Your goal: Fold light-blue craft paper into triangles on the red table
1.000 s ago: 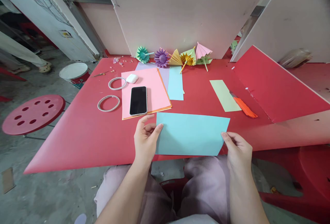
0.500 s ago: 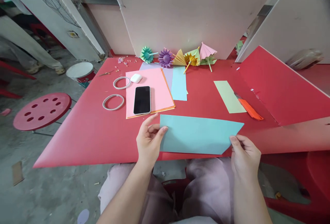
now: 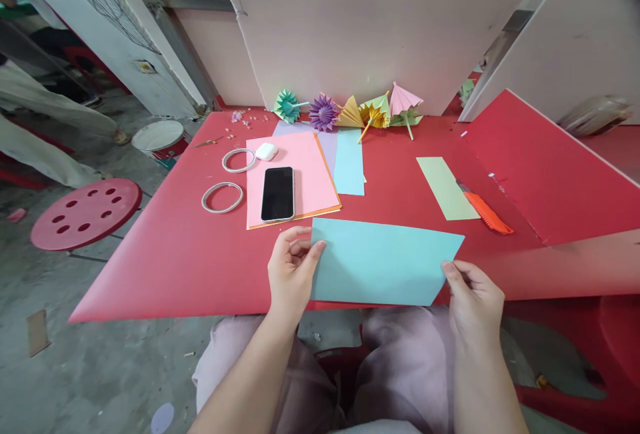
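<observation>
A light blue sheet of paper (image 3: 383, 262) is held up over the front edge of the red table. My left hand (image 3: 294, 266) pinches its left edge, thumb in front and fingers behind. At the right edge my right hand (image 3: 473, 287) grips the sheet between thumb and fingers. Just beyond the left hand lies a black-screened phone (image 3: 278, 194) on a stack of pink and orange paper (image 3: 315, 174). A narrower light blue strip (image 3: 349, 167) rests beside that stack. Farther right, an orange utility knife (image 3: 489, 213) touches a pale green paper strip (image 3: 447, 187).
Several folded paper umbrellas (image 3: 323, 113) line the wall. Two rolls of tape (image 3: 223, 198) and a white earbud case (image 3: 267, 151) are at the left. A red panel (image 3: 555, 167) stands tilted at the right. A pink stool (image 3: 86, 214) and another person's legs (image 3: 50, 141) are beyond the table.
The blue sheet has tilted slightly between my hands, its right edge now steeper. My hands keep their hold. The other person's legs in the background have moved.
</observation>
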`<move>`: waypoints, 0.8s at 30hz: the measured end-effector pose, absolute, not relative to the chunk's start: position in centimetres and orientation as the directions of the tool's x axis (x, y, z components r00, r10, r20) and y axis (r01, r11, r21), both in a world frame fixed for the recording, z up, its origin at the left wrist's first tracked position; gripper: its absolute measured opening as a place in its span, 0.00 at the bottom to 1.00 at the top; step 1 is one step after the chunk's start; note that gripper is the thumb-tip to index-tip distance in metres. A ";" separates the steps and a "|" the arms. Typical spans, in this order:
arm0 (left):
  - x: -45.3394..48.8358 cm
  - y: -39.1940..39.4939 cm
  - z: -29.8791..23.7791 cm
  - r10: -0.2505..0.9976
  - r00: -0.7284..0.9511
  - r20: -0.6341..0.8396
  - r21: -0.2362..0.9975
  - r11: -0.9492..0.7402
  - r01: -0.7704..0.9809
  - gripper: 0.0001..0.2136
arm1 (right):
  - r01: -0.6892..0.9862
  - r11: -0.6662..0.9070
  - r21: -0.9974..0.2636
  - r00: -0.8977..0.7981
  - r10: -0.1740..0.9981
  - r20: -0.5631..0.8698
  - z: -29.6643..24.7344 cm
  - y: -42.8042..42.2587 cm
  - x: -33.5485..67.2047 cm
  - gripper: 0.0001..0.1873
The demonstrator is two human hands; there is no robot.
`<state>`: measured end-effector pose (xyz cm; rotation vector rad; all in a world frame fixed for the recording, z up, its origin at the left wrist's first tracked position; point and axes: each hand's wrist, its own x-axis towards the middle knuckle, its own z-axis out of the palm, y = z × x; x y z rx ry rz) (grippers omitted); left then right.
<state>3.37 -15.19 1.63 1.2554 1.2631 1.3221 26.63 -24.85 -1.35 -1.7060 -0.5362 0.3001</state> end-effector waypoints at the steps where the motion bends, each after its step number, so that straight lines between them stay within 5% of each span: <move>1: 3.4 -15.1 1.5 0.990 -0.091 0.107 0.992 -0.101 0.070 0.11 | 0.188 -0.141 -0.972 0.854 0.513 0.091 -1.3 -24.7 26.6 0.15; 10: 2.6 -13.9 1.2 0.976 0.017 0.217 0.920 -0.210 0.330 0.03 | 0.134 -0.196 -0.971 0.762 0.647 -0.025 -0.7 -22.8 26.9 0.15; 18: 2.3 -13.1 0.6 0.980 0.009 0.201 0.909 -0.190 0.371 0.04 | 0.262 -0.200 -0.944 0.697 0.716 0.042 0.4 -22.0 27.1 0.15; 24: 3.1 -10.5 -0.7 0.942 0.229 0.244 0.716 -0.335 0.612 0.08 | 0.527 -0.311 -0.791 0.544 0.838 0.034 -0.8 -18.4 28.9 0.14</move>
